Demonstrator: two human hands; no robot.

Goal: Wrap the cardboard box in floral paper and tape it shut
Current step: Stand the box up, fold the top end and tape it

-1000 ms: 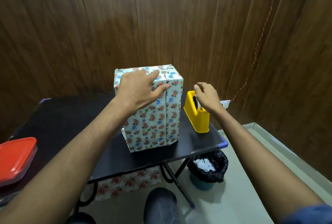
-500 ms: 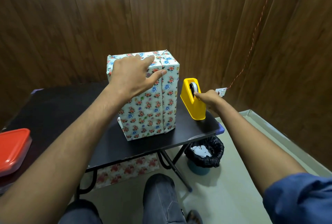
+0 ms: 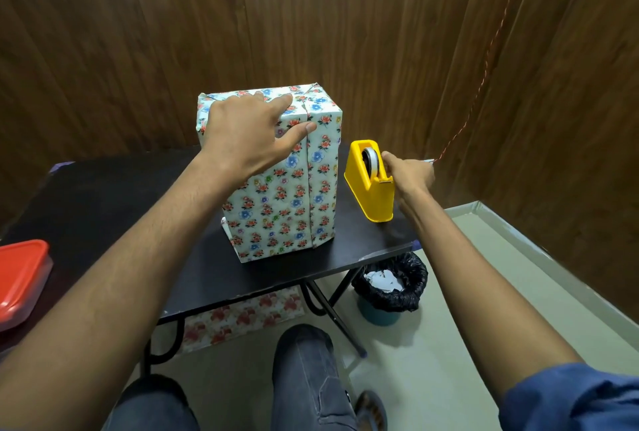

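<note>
The box (image 3: 283,195), covered in floral paper, stands upright on the black table (image 3: 103,195), with a paper seam running down its front. My left hand (image 3: 249,133) presses on its top front edge, fingers straight and thumb on the seam. A yellow tape dispenser (image 3: 366,188) stands just right of the box. My right hand (image 3: 408,175) comes at it from the right, fingers curled, fingertips pinching the tape (image 3: 371,161) between roll and cutter. No loose strip of tape shows.
A red-lidded container (image 3: 20,278) sits at the table's left edge. Below the table's right corner stands a bin with a black liner (image 3: 390,289). Spare floral paper (image 3: 242,320) lies under the table. Wooden walls close in behind and on the right.
My right hand slid from the top of the dispenser to its right side, by the roll and cutter. My left hand stays pressed on the box.
</note>
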